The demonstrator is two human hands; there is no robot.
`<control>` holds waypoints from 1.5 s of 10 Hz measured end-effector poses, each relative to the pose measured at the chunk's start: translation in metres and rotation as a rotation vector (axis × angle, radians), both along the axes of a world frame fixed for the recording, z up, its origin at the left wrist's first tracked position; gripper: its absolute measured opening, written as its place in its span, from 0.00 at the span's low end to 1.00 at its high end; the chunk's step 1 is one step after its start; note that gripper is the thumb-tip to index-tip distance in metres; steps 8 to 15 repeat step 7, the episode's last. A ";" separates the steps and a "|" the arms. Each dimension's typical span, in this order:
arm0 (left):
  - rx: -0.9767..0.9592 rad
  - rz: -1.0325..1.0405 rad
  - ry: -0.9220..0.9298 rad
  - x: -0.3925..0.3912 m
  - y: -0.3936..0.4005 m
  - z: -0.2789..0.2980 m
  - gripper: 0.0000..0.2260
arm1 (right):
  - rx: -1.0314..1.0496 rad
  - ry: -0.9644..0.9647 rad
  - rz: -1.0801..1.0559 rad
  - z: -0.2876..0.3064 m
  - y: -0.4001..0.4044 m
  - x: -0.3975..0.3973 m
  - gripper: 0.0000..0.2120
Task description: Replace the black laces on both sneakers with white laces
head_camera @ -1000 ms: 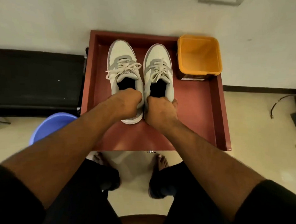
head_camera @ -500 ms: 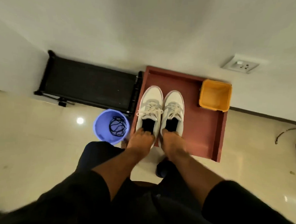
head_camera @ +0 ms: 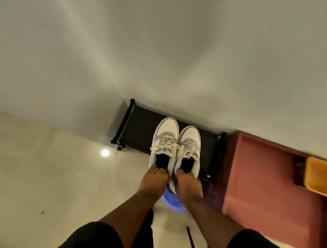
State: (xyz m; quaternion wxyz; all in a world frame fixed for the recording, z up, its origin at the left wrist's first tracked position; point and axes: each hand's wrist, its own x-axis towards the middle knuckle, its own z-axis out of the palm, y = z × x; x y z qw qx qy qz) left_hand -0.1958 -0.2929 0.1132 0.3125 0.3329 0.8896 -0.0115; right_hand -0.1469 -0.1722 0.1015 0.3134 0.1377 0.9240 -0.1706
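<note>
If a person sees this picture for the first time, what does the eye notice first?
First, the two pale sneakers with white laces, side by side in mid-frame. The left hand and right hand each grip one heel, holding the pair above a black rack. At right lie a red tray and an orange tub.

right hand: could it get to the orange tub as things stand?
Probably not right now. The right hand grips the heel of the right sneaker, and the orange tub sits well off to its right on the red tray.
</note>
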 end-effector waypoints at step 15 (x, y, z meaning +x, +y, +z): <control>-0.054 -0.124 0.170 -0.135 -0.117 -0.202 0.23 | 0.093 0.084 -0.077 -0.196 -0.117 -0.110 0.18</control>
